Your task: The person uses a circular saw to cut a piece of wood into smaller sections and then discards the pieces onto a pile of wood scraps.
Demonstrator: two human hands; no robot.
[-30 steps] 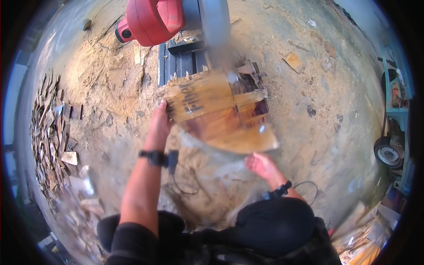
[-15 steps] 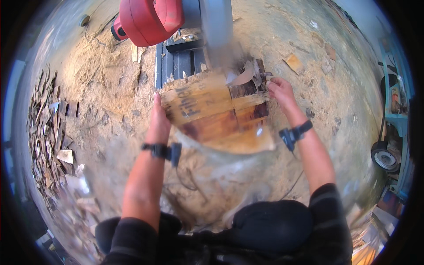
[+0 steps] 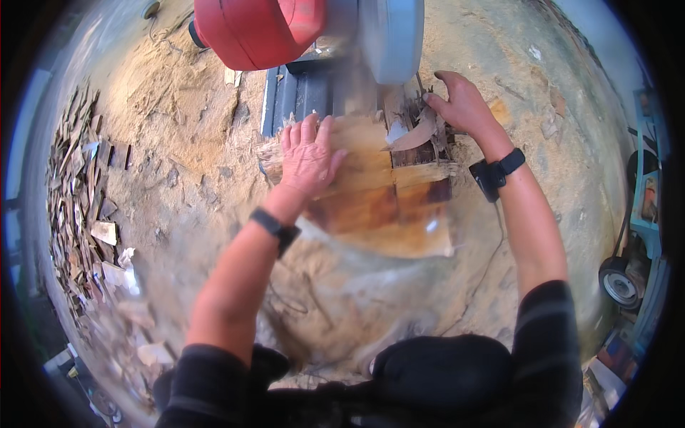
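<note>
A stained plywood piece (image 3: 357,171) with splintered edges lies at the front of a ribbed dark metal base (image 3: 308,96), below a saw with a red motor housing (image 3: 250,32) and a pale blue blade guard (image 3: 396,43). My left hand (image 3: 308,158) rests palm down on the plywood's left part, fingers spread. By the far right corner, my right hand (image 3: 460,103) has its thumb and index finger apart, close to torn wood strips (image 3: 417,128). No held piece shows in it. The blade area under the guard is blurred.
Wood offcuts (image 3: 71,192) are piled on the left. Sawdust (image 3: 168,93) covers much of the floor. A cord (image 3: 492,253) runs below my right wrist. On the right stands a blue frame (image 3: 646,178) with a small wheel (image 3: 619,279).
My left hand has moved from the plywood's left edge onto its top face. My right hand has shifted up, toward the saw. The saw and plywood appear farther right in view.
</note>
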